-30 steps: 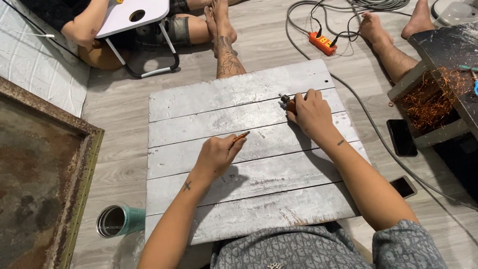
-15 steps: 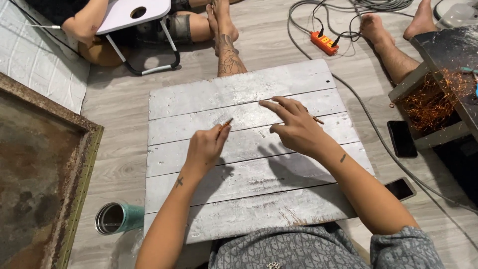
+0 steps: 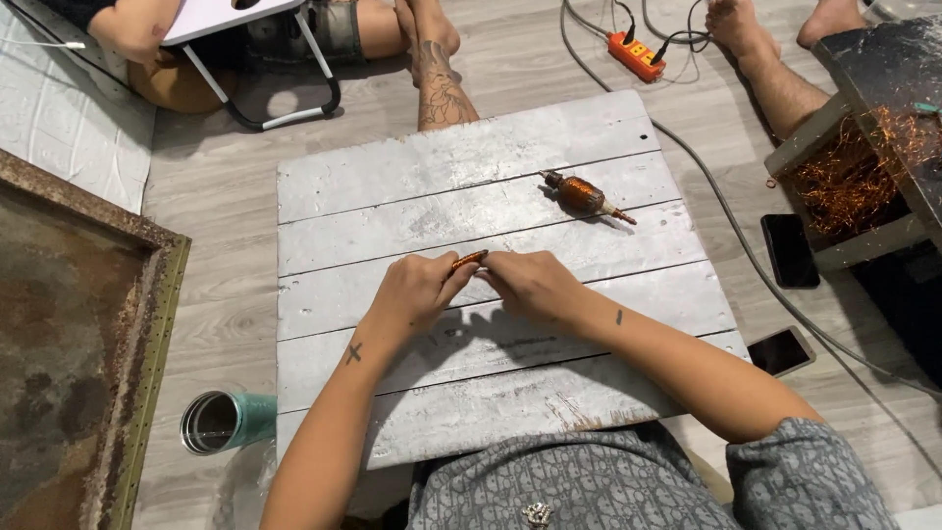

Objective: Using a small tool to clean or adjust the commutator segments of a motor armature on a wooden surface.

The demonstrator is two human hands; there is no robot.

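- Head view, looking straight down: I see both hands meeting over the middle of the grey plank surface (image 3: 422, 172).
- Left hand (image 3: 414, 292) is pinched shut on the near end of a small copper-wound piece (image 3: 468, 261); it sits tilted between the two hands, just above the third plank.
- Right hand (image 3: 530, 285) has its fingers curled closed against the other end of that same piece, fingertips touching the left hand's.
- Containers now: a teal metal cup (image 3: 224, 422) lies on its side on the floor just off the surface's near left corner, and I cannot tell whether anything is in it.
- At far right, a wooden box (image 3: 824, 186) holds a loose tangle of thin copper wire (image 3: 849, 177).
- A big rusty framed tray (image 3: 147, 324) fills the left edge; its inside shows only stained metal.
- A copper-wound motor armature (image 3: 581, 194) lies alone on the second plank, well apart from the hands, shaft pointing right.
- Two dark phones (image 3: 790, 250) lie on the floor right of the surface, one near the box, one by the near corner.
- An orange power strip (image 3: 636, 54) sits on the floor beyond the far edge, near other people's bare legs.
- Against half a second ago: the right hand was spread open, reaching over the upper planks, and has come back to close on the small piece.
- A second ago that right hand was up where the armature now lies bare.
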